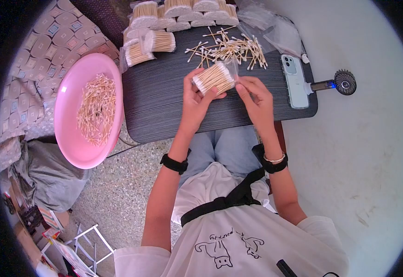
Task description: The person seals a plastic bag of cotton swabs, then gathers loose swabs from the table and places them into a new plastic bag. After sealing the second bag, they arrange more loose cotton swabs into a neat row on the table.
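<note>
My left hand (pixel 196 99) grips a bundle of cotton swabs (pixel 214 77) inside a clear plastic bag, held just above the dark table (pixel 164 101). My right hand (pixel 257 99) pinches the open right end of that bag with its fingertips. Beyond the hands, a loose pile of cotton swabs (pixel 231 47) lies scattered on the table. Several packed swab bags (pixel 157 41) are stacked along the far left and far edge of the table.
A pink basin (pixel 70 138) with loose swabs stands left of the table. A light blue phone (pixel 295 82) and a small handheld fan (pixel 342 83) lie at the table's right end. Empty clear bags (pixel 275 27) sit at the far right. A grey sack (pixel 49 175) rests on the floor.
</note>
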`<state>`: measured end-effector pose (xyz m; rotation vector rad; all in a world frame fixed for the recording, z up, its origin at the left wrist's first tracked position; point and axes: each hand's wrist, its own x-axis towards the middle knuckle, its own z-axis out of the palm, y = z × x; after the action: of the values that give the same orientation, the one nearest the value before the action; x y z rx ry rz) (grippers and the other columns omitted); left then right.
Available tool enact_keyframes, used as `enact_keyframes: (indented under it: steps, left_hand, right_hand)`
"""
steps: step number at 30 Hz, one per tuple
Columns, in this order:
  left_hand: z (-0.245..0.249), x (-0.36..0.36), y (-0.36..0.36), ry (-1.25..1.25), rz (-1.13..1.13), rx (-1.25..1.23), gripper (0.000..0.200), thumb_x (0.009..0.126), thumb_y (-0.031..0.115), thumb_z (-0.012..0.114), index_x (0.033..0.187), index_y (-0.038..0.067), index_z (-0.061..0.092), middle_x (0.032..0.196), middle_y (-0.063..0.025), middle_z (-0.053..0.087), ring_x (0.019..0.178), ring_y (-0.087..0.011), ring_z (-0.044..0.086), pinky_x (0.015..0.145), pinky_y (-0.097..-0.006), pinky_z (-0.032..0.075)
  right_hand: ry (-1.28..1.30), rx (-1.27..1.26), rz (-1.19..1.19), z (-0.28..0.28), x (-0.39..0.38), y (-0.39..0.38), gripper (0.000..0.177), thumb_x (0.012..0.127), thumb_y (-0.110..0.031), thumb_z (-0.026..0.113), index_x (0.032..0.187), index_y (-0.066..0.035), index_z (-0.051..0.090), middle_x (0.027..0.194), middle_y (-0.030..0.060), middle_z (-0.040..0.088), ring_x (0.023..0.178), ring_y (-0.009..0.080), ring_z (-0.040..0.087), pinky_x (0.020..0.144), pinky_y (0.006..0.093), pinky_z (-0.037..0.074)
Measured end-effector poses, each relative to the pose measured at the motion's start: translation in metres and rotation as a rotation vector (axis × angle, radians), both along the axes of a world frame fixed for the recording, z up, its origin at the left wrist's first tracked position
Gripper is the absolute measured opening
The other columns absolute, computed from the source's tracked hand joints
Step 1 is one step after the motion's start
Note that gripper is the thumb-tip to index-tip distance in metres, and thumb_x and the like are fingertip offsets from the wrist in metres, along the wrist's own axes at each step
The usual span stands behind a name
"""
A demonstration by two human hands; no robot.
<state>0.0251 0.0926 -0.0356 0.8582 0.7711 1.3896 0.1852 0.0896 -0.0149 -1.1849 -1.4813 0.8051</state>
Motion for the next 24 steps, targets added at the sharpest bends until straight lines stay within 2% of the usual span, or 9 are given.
enact_keyframes:
  steps: [2, 11, 14, 17, 18, 21, 24]
  left_hand:
    - [0.0, -0.001, 0.0, 0.004, 0.003, -0.003, 0.048, 0.088, 0.001, 0.055, 0.13, 0.005, 0.032, 0.122, -0.0154, 0.047, 0.106, -0.0267, 0.057, 0.083, -0.0392, 0.057]
    - [-0.001, 0.001, 0.0, -0.004, 0.037, -0.019, 0.048, 0.089, 0.001, 0.055, 0.131, 0.005, 0.03, 0.124, -0.0156, 0.046, 0.109, -0.0268, 0.056, 0.086, -0.0393, 0.056]
    - [0.0, 0.0, 0.0, -0.009, 0.035, -0.003, 0.051, 0.089, 0.001, 0.055, 0.132, 0.006, 0.028, 0.124, -0.016, 0.046, 0.109, -0.0268, 0.056, 0.087, -0.0387, 0.054]
    - [0.001, 0.002, -0.002, 0.033, 0.062, 0.051, 0.051, 0.089, 0.0, 0.054, 0.133, 0.006, 0.027, 0.123, -0.0164, 0.047, 0.105, -0.0263, 0.058, 0.085, -0.0366, 0.054]
    - [0.0, 0.002, -0.002, 0.055, 0.074, 0.059, 0.051, 0.089, -0.001, 0.054, 0.133, 0.006, 0.027, 0.123, -0.0164, 0.047, 0.103, -0.026, 0.059, 0.084, -0.0358, 0.055]
    - [-0.005, 0.005, -0.002, 0.124, 0.111, 0.097, 0.051, 0.089, 0.0, 0.055, 0.132, 0.006, 0.028, 0.121, -0.0159, 0.048, 0.096, -0.0247, 0.061, 0.079, -0.0331, 0.054]
    - [-0.006, 0.003, -0.005, 0.178, 0.183, 0.076, 0.05, 0.088, 0.001, 0.057, 0.131, 0.005, 0.032, 0.12, -0.0145, 0.048, 0.093, -0.0222, 0.061, 0.078, -0.031, 0.052]
  right_hand:
    - [0.005, -0.005, 0.001, -0.004, -0.004, -0.004, 0.023, 0.086, -0.009, 0.063, 0.108, -0.002, 0.066, 0.1, 0.0101, 0.063, 0.087, 0.0164, 0.06, 0.078, 0.0263, 0.046]
    - [0.05, -0.065, 0.031, 0.0, -0.013, -0.009, 0.024, 0.086, -0.009, 0.063, 0.109, -0.002, 0.066, 0.107, 0.009, 0.06, 0.087, 0.0164, 0.059, 0.076, 0.0252, 0.046]
    - [-0.108, 0.062, -0.015, -0.001, -0.003, -0.003, 0.027, 0.086, -0.008, 0.062, 0.112, -0.003, 0.064, 0.111, 0.0108, 0.057, 0.095, 0.0194, 0.056, 0.084, 0.029, 0.044]
    - [-0.302, 0.073, -0.213, 0.001, 0.009, 0.006, 0.035, 0.084, -0.008, 0.062, 0.119, -0.006, 0.059, 0.118, 0.0132, 0.053, 0.107, 0.0251, 0.05, 0.093, 0.0355, 0.039]
    - [-0.498, 0.125, -0.243, -0.003, 0.013, 0.009, 0.044, 0.082, -0.009, 0.062, 0.126, -0.009, 0.053, 0.126, 0.0156, 0.046, 0.115, 0.0326, 0.043, 0.099, 0.042, 0.034]
    - [-0.77, 0.18, -0.281, -0.014, 0.016, 0.015, 0.046, 0.082, -0.011, 0.063, 0.126, -0.009, 0.052, 0.131, 0.0164, 0.042, 0.118, 0.037, 0.04, 0.099, 0.0449, 0.034]
    - [-0.843, 0.183, -0.284, -0.022, 0.015, 0.025, 0.049, 0.08, -0.014, 0.065, 0.127, -0.011, 0.051, 0.132, 0.0178, 0.041, 0.12, 0.0382, 0.038, 0.099, 0.0475, 0.033]
